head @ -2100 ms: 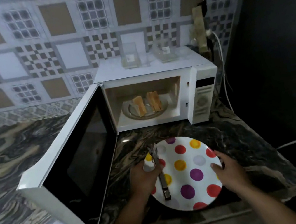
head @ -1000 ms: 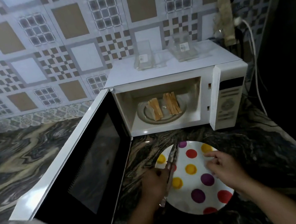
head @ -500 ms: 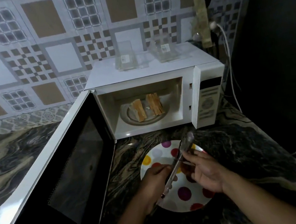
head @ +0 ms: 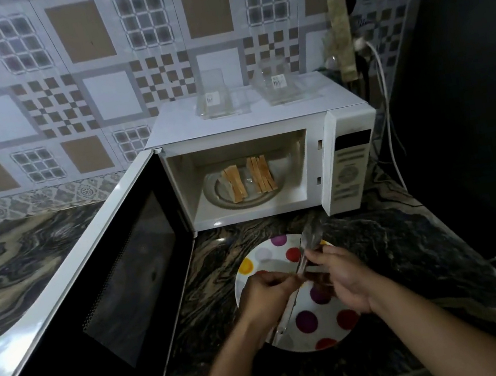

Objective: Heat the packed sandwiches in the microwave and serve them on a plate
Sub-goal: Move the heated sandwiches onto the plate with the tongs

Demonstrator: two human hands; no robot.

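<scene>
1. Leftmost, the microwave door (head: 98,276) hangs wide open, its dark window facing up and toward the camera over the marbled countertop (head: 23,256).
2. Behind it, the white microwave (head: 249,122) stands against the tiled wall (head: 59,71); its cavity is exposed.
3. Inside, two sandwiches lie on the glass turntable (head: 219,199): the left sandwich (head: 234,182) and the right sandwich (head: 260,173) sit side by side, a small gap between them, cut edges up.
4. On the microwave's top sit two clear plastic sandwich packs, the left pack (head: 213,99) and the right pack (head: 279,83), each with a small label.
5. Below the cavity, a polka-dot plate (head: 262,255) rests on the countertop just in front of the microwave.
6. Above the plate, the left hand (head: 265,295) has its fingers curled round the lower part of the metal tongs (head: 302,272), near the handle end.
7. To its right, the right hand (head: 343,276) pinches the tongs higher up, fingers folded round the arms; the blurred tong tips point toward the microwave's control panel (head: 349,168).
8. Both hands are over the plate, well apart from the sandwiches, which are farther back in the cavity.
9. Far right, a white cable (head: 383,95) runs down the dark wall beside the microwave.
</scene>
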